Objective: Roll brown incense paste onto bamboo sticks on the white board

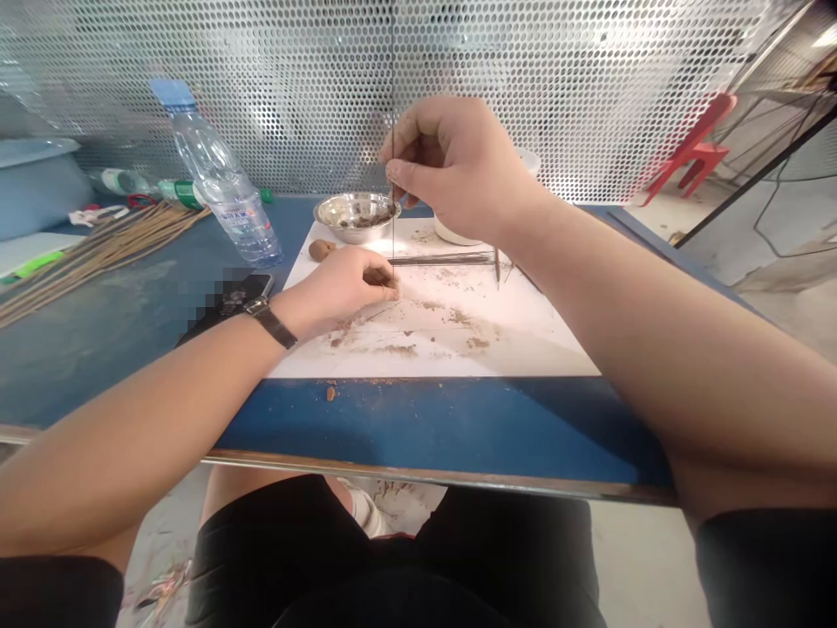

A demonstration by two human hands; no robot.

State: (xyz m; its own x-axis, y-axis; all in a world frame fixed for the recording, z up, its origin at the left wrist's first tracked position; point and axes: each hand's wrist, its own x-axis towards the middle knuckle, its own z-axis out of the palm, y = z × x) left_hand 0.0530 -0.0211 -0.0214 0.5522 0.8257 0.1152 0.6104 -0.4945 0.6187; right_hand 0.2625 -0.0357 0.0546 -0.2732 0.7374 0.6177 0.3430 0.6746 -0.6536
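Stick (393, 234), thin and dark, stands upright over the white board (536, 351), pinched between thumb and fingers of the right hand (461, 161). Low over the board, the left hand (341, 277) curls at its bottom end, hold unclear.

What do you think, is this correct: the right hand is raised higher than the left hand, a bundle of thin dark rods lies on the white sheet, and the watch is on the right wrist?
Not quite: the head view shows the watch on the left wrist. The right hand is raised higher than the left hand, and the bundle of thin dark rods lies on the white sheet.
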